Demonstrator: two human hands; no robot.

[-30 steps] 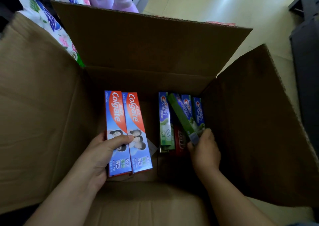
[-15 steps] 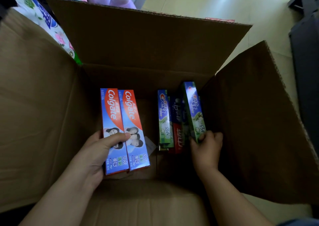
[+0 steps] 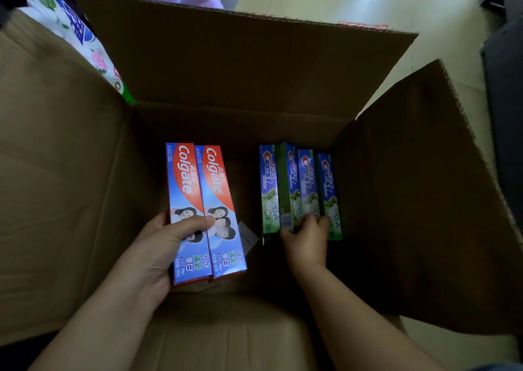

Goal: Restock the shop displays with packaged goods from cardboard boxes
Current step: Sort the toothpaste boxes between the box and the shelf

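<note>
Cardboard box (image 3: 85,172) open, flaps up. Left hand (image 3: 161,246) clamped round two Colgate cartons (image 3: 202,209), thumb across fronts, long axes running away from viewer. Right hand (image 3: 307,237) curled on near ends of four Crest cartons (image 3: 300,189), same axis, directly ahead of fingers. Box floor beneath Crest row dark, unreadable; count of cartons actually gripped unclear.

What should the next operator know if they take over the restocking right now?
Left hand holds two Colgate toothpaste boxes side by side, thumb across their fronts, over the open cardboard box.
Right hand grips the near ends of the Crest toothpaste boxes, four in a row inside, by the right wall.
Done: both sets gathered.
Left: lift them out and shelve them; no display is in view.
</note>
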